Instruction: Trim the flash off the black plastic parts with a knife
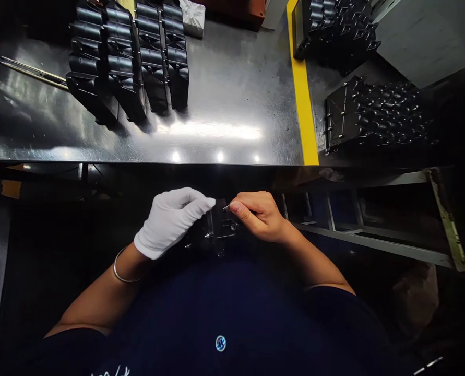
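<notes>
My left hand (172, 219) wears a white glove and is closed, thumb and fingertips pinching the upper left edge of a black plastic part (218, 230). This part hangs in front of my dark shirt, with small metal pins and a round fitting on it; its lower outline is lost in the dark. My right hand (260, 215) is bare and closed around a thin pointed metal tool (226, 207). Only the tool's tip shows, at the right side of the black part; its other end is hidden in the fist.
A steel table (232, 94) lies ahead, with a row of black ribbed parts (124, 68) at left. Beyond a yellow tape strip (305, 109) stand more black parts (381, 115). Long metal strips (32, 73) lie far left. A metal frame (373, 243) is low on the right.
</notes>
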A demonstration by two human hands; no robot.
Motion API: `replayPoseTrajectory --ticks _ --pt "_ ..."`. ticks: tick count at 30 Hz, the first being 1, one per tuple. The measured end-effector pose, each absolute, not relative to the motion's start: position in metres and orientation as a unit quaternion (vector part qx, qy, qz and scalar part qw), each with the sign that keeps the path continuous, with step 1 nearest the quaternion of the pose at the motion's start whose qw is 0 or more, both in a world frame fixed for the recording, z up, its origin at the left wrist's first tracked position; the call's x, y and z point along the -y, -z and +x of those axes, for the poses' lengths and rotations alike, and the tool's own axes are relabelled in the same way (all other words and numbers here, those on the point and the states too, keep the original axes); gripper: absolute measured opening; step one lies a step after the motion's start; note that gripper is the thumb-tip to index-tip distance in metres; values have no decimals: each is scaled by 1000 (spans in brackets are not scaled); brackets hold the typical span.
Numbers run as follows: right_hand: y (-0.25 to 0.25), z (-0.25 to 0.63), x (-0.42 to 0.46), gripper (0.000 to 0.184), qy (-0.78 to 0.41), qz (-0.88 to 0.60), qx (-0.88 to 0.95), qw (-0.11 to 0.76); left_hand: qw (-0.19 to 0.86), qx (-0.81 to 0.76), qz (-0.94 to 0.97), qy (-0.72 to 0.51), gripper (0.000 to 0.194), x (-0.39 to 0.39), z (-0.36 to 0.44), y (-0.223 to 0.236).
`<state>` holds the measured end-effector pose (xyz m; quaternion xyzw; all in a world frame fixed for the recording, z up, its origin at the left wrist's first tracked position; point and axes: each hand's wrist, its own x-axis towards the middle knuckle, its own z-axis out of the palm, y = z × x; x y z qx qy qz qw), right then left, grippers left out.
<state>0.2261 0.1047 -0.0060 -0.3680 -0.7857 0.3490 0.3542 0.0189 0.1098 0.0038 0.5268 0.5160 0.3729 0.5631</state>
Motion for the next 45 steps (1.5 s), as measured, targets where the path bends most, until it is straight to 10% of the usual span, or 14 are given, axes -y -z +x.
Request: replayPoseTrajectory --ticks 16,31,41,45 --pt "1 234 -107 39 -477 -288 759 337 558 -534 519 -366 23 -111 24 -5" --pt "2 228 -105 29 -313 -332 809 369 535 -556 501 -393 19 -110 23 -3" --pt "-2 242 -109 47 -518 -242 764 298 553 -543 502 -384 24 -108 24 -3" --pt "0 239 -109 47 -387 -291 808 336 541 -552 498 -393 24 -109 24 -4"
